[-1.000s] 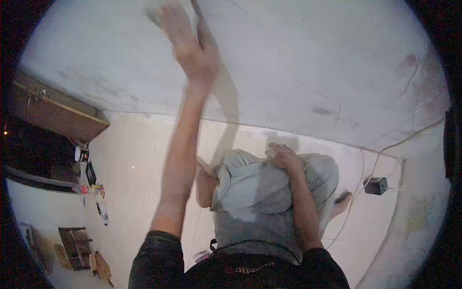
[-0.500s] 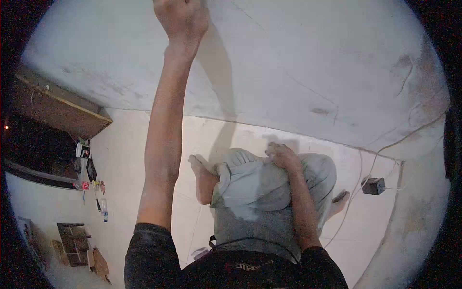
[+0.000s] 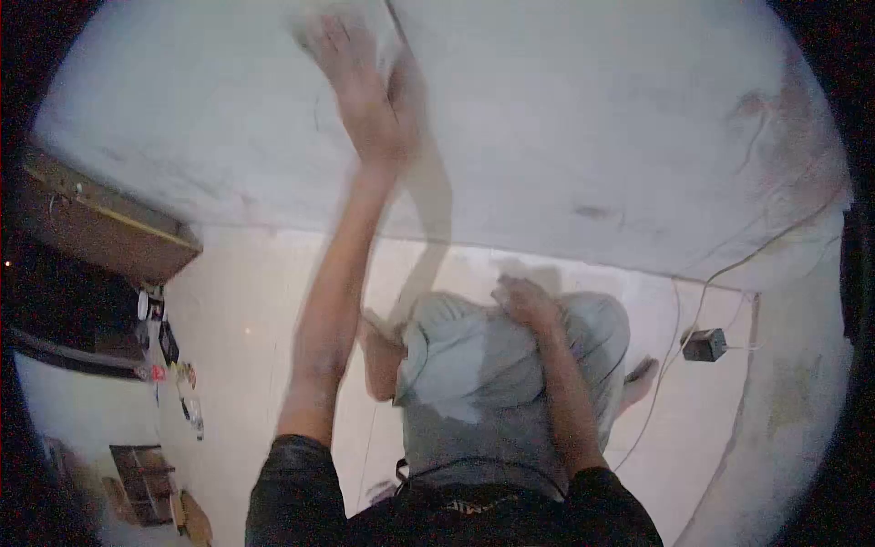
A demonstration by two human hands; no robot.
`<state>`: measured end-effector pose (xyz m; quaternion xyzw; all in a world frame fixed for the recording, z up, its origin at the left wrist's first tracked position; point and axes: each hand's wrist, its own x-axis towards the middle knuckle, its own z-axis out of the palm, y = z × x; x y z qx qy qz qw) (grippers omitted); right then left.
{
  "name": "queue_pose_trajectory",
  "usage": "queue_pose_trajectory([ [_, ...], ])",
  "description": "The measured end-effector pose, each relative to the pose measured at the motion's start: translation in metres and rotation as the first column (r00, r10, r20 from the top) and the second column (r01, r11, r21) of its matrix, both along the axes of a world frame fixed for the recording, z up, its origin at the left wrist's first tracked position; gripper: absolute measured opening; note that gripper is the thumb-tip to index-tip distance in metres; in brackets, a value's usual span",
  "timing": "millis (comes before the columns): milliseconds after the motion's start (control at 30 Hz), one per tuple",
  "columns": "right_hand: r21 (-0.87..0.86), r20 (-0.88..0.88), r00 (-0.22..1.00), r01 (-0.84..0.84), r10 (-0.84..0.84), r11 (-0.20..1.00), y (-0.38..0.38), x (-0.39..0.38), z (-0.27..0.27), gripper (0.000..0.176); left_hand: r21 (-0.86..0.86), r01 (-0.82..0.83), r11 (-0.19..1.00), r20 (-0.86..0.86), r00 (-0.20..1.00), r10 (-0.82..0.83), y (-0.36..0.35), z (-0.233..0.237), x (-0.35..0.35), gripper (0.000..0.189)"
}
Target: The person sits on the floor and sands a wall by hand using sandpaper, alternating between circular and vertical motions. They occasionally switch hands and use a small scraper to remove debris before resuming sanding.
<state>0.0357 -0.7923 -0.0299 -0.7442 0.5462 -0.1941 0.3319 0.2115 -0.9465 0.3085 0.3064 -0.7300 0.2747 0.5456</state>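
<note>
My left hand (image 3: 365, 100) is raised against the pale wall (image 3: 547, 118), at the upper left. Motion smears its fingers, which seem to point up and left with the thumb apart. Whether it holds anything cannot be made out. A thin dark line shows on the wall just right of the fingertips. My right hand (image 3: 529, 303) lies over the knee of my grey-green trousers (image 3: 483, 356), its fingers loosely bent and pointing toward the wall, with no object visible in it.
A black box-shaped adapter (image 3: 704, 345) lies on the tiled floor (image 3: 255, 365) at right, with cables running up the wall. At left are a wooden board edge (image 3: 118, 214), a clear bottle (image 3: 193, 419), several small items and a dark wooden rack (image 3: 141, 483).
My left hand has come down and slightly right along the wall, and its fist-like shape has become more stretched out. The right hand stays on the knee. The camera view has shifted slightly.
</note>
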Motion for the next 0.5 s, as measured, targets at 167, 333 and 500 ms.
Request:
queue_pose_trajectory([
  [167, 0.113, -0.094, 0.990, -0.095, 0.106, 0.989, -0.006, 0.003, 0.027, 0.048, -0.116, -0.035, 0.993, 0.039, 0.998, 0.039, -0.006, 0.049, -0.001, 0.058],
  [333, 0.263, -0.039, 0.999, 0.019, -0.009, 0.965, 0.000, -0.002, 0.059, 0.054, 0.277, 0.085, 0.957, -0.118, 0.992, -0.054, 0.044, -0.150, -0.013, 0.065],
  [500, 0.250, -0.056, 0.998, -0.007, 0.022, 0.968, -0.007, 0.002, 0.040, 0.056, 0.322, -0.048, 0.946, 0.023, 0.999, 0.043, 0.035, -0.140, -0.005, 0.071],
])
